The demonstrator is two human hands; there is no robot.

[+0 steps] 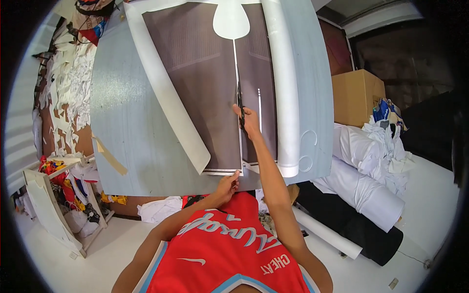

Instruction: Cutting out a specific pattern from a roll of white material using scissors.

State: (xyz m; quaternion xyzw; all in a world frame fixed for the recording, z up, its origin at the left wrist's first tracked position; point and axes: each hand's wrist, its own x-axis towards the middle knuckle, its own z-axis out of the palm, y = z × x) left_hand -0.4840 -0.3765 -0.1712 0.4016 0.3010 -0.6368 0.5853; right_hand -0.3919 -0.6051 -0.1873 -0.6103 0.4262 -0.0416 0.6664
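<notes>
A wide printed sheet [195,93] with dark brown panels and white margins lies on the table, its left and right sides curled into rolls. My right hand [248,121] is closed round the handles of black scissors [239,100]. Their blades point away from me along the white strip between two brown panels. Below them a cut runs down to the near edge, where the strip has parted. At that edge, my left hand [228,187] pinches the bottom corner of the left panel between thumb and fingers.
The grey-blue table [122,122] has a strip of tan tape [110,156] on its left. White scraps [71,88] cover the floor at left, beside a white wooden frame [53,210]. At right are a cardboard box [356,97], white fabric rolls [361,190] and a black roll [381,244].
</notes>
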